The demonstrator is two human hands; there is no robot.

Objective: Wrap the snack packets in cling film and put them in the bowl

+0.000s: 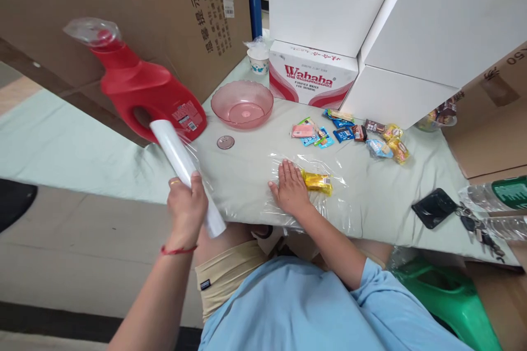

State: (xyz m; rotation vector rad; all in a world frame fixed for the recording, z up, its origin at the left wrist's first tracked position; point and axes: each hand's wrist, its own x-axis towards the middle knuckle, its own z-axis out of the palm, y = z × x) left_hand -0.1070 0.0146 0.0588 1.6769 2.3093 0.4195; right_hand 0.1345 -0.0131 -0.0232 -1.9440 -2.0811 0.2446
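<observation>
My left hand (187, 203) is wrapped round a white roll of plastic wrap (175, 151), held tilted in the air past the table's left front. A loose edge of film trails from the roll's right side. Fingers stretched out, my right hand (291, 189) lies flat on a clear plastic sheet (340, 205) spread over the table's front. Just right of its fingertips, a yellow wrapped snack (317, 182) rests on that sheet. I cannot tell whether the fingers touch the snack.
A pink bowl (242, 104), a small round disc (225, 142) and several snack packets (343, 132) sit farther back. Left stands a red jug (152, 93); behind are a Wahaha box (313, 77) and a paper cup (258, 60). A black pouch (434, 208), keys (480, 230) and bottles (481, 197) lie right.
</observation>
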